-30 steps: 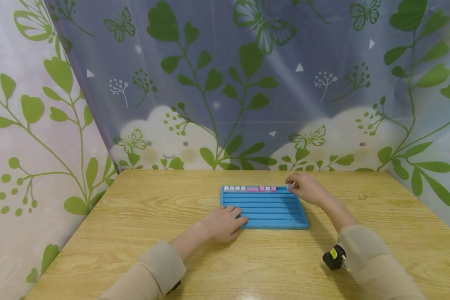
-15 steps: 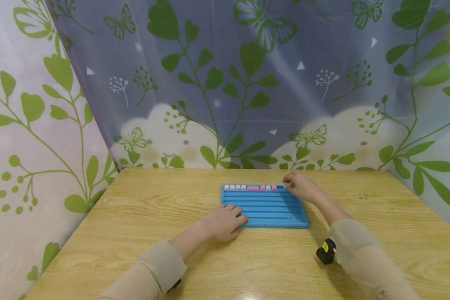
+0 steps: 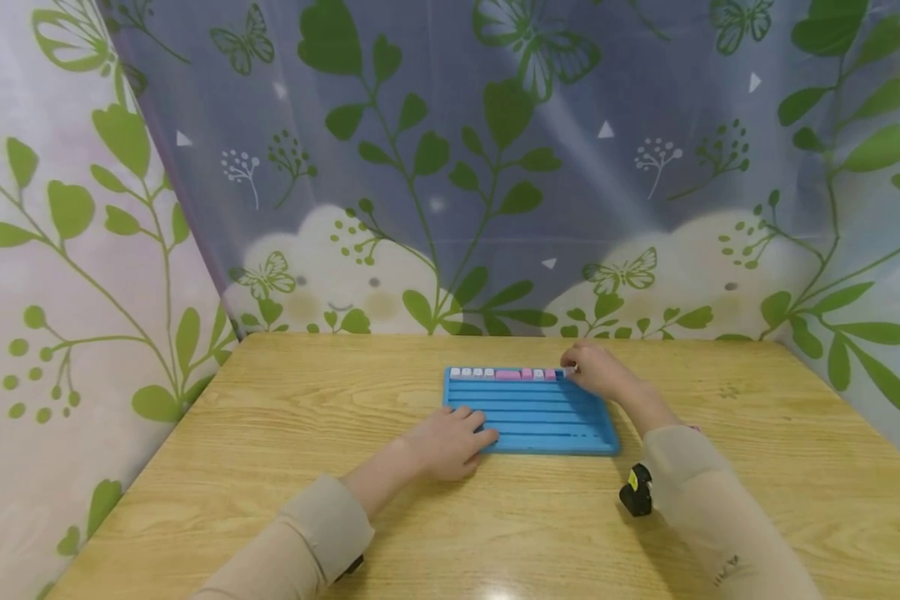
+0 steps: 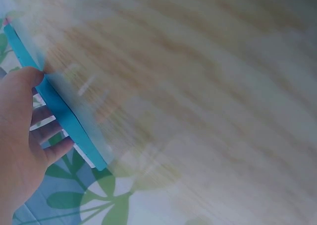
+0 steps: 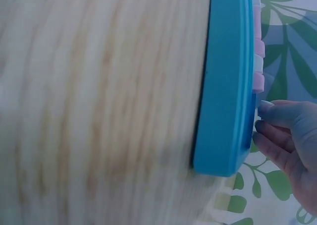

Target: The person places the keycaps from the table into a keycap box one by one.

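On the wooden table lies a shallow blue keycap tray (image 3: 532, 414) with ridged rows. White and pink keycaps (image 3: 507, 375) line most of its back row. My left hand (image 3: 444, 443) holds the tray's front left corner. In the left wrist view its thumb presses the blue side (image 4: 60, 108) while the fingers reach over the rim, their tips partly hidden. At the back right corner, my right hand (image 3: 598, 369) pinches a small whitish keycap (image 3: 570, 372) beside the last pink one. The fingers cover much of that keycap in the right wrist view.
The wooden table (image 3: 270, 467) extends around the tray. A patterned curtain (image 3: 435, 183) with leaves and butterflies stands behind and to the left. Black wrist cameras sit under both sleeves, the right one (image 3: 636, 490) near the tray's front right corner.
My right hand has moved slightly left along the back row, bringing the keycap closer to the last pink one. My left hand stays on the tray's corner.
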The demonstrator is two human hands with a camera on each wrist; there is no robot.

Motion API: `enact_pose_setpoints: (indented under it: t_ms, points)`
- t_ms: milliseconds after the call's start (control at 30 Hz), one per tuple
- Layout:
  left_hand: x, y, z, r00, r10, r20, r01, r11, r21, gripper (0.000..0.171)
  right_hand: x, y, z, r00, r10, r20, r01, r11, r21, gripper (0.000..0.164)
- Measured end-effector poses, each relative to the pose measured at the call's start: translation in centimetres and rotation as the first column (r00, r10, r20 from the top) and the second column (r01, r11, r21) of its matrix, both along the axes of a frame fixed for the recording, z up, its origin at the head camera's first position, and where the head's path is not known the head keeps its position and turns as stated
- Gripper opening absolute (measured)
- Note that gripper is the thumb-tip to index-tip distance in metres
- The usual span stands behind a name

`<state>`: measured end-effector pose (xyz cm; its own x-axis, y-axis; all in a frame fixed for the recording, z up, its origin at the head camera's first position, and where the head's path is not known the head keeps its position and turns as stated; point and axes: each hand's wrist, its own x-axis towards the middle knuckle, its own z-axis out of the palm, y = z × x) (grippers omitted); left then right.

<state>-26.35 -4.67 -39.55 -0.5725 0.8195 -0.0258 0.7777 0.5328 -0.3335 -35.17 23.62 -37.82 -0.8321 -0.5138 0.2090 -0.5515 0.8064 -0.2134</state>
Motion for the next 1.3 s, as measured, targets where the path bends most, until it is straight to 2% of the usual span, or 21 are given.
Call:
enact_pose_setpoints:
  t_ms: [433, 1000, 1300]
  points:
    - [0.11, 0.00, 0.16, 1.000, 0.001, 0.010, -0.002, 1.000, 0.001, 0.037, -0.37, -0.25, -0.49, 1.000, -0.012, -0.021, 0.013, 0.999, 0.031, 0.012]
    - [0.02, 0.04, -0.04, 1.000, 0.009, 0.015, -0.008, 1.000, -0.009, 0.039, -0.52, -0.33, -0.19, 0.997, -0.022, 0.069, 0.020, 0.999, 0.031, 0.015]
    - [-0.05, 0.05, 0.01, 1.000, 0.007, 0.007, -0.007, 1.000, -0.008, 0.039, -0.66, -0.37, -0.14, 0.997, -0.019, 0.073, 0.018, 1.000, 0.013, 0.015]
